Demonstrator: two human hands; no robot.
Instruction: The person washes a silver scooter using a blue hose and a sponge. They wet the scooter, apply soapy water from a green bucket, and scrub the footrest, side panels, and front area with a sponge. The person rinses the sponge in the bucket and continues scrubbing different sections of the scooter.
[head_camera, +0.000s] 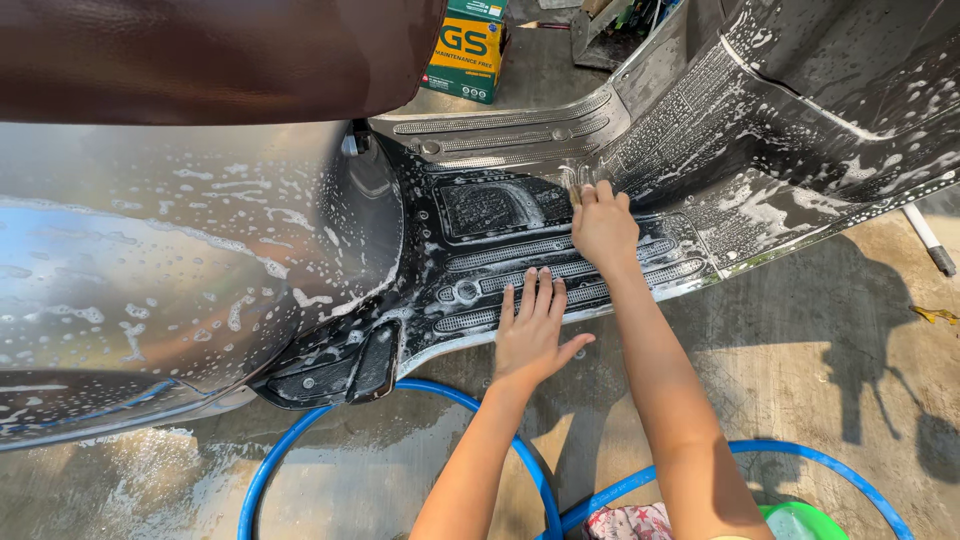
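A soapy scooter fills the view, with a shiny grey side panel (170, 260) on the left and a black ribbed footboard (520, 230) in the middle. My left hand (533, 335) lies flat, fingers together, on the near edge of the footboard. My right hand (602, 222) is closed on a small brush or sponge (577, 186), mostly hidden by the fingers, and presses it onto the footboard further in. Foam streaks cover the black front panel (800, 130) at the upper right.
A brown seat (210, 50) overhangs the top left. A blue hose (480, 420) loops over the wet concrete floor below the scooter. A green basin (800, 522) sits at the bottom edge. A green and yellow box (466, 55) stands beyond the scooter.
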